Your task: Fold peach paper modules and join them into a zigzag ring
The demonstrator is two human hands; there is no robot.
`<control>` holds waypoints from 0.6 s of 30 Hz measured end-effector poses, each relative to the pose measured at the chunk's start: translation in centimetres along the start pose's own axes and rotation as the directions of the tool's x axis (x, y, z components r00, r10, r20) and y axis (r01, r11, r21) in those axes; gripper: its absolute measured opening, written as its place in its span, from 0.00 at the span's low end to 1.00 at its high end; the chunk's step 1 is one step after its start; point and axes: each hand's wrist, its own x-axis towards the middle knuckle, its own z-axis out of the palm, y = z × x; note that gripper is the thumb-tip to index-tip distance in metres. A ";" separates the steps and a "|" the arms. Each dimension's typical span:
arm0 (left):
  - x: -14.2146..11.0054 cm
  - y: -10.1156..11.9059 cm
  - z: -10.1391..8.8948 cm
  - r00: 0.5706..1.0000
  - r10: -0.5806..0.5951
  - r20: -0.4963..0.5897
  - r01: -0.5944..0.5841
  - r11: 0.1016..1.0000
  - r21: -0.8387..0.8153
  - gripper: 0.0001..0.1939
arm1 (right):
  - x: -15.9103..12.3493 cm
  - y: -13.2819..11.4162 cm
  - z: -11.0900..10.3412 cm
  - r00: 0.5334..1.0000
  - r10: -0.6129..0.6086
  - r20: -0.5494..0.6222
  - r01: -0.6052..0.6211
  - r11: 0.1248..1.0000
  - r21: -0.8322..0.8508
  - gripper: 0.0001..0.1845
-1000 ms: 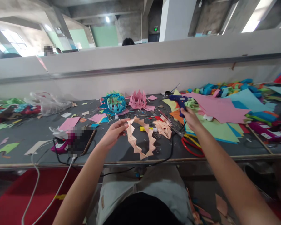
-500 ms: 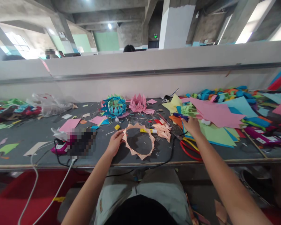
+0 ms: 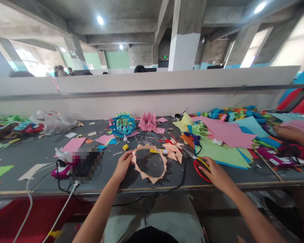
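Observation:
My left hand (image 3: 124, 165) pinches the left edge of a peach paper ring (image 3: 145, 174) with pointed tips, which lies on the dark table. My right hand (image 3: 212, 170) is closed on the red and yellow handles of a pair of scissors (image 3: 200, 168), whose blades point away to the left. Beside the blades lie folded peach paper pieces (image 3: 173, 152). A blue glue gun (image 3: 192, 136) with a black cable rests beyond the scissors. Part of a yellow glue stick (image 3: 155, 151) shows behind the ring's far edge.
Blue-green (image 3: 123, 125) and pink paper flowers (image 3: 147, 122) stand at the back. Coloured sheets (image 3: 228, 131) pile up on the right, near another person's hand (image 3: 287, 132). A magenta device (image 3: 62, 172) with cables sits at left. A black cable (image 3: 177, 185) crosses the table's front edge.
My right hand has left the glue gun, moved nearer and taken hold of the scissors' handles. My left hand still holds the ring. Another person's hand has appeared at right.

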 end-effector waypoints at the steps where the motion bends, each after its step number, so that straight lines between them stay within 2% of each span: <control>1: 0.0 0.0 0.0 1.000 0.003 0.001 -0.003 1.000 0.004 0.23 | -0.1 0.2 -0.4 0.998 0.030 -0.056 -0.030 1.000 -0.003 0.22; 3: 0.0 -0.1 -0.1 1.000 0.003 0.003 -0.003 1.000 0.011 0.23 | -0.2 0.9 -1.6 0.967 0.135 -0.217 -0.145 0.989 -0.033 0.25; 5: -0.1 0.0 0.0 1.000 -0.001 0.001 0.001 1.000 0.017 0.24 | 0.1 1.9 -2.9 0.917 0.239 -0.319 -0.281 0.955 -0.095 0.27; 7: -0.2 0.2 0.1 1.000 -0.006 -0.006 0.006 1.000 0.022 0.24 | 0.8 2.8 -3.9 0.898 0.337 -0.284 -0.399 0.896 -0.196 0.26; 9: -0.4 0.4 0.1 1.000 -0.016 -0.013 0.016 1.000 0.013 0.24 | 1.5 3.5 -4.2 0.890 0.421 -0.174 -0.455 0.843 -0.288 0.25; 11: -0.4 0.5 0.2 1.000 -0.025 -0.014 0.025 1.000 -0.004 0.24 | 2.2 3.8 -4.0 0.884 0.465 -0.053 -0.453 0.820 -0.350 0.23; 13: -0.5 0.5 0.2 1.000 -0.025 -0.013 0.025 1.000 -0.011 0.24 | 3.1 3.6 -3.9 0.889 0.459 0.009 -0.420 0.821 -0.388 0.20; 16: -0.4 0.4 0.2 1.000 -0.019 -0.009 0.019 1.000 -0.005 0.23 | 5.6 2.4 -3.8 0.917 0.394 -0.061 -0.391 0.857 -0.335 0.16; 17: -0.4 0.3 0.2 1.000 -0.022 -0.006 0.022 1.000 -0.004 0.23 | 6.9 1.9 -3.7 0.918 0.385 -0.092 -0.395 0.878 -0.269 0.15; 18: -0.4 0.3 0.2 1.000 -0.026 -0.003 0.026 1.000 -0.007 0.22 | 8.3 1.4 -3.5 0.908 0.413 -0.073 -0.420 0.892 -0.166 0.14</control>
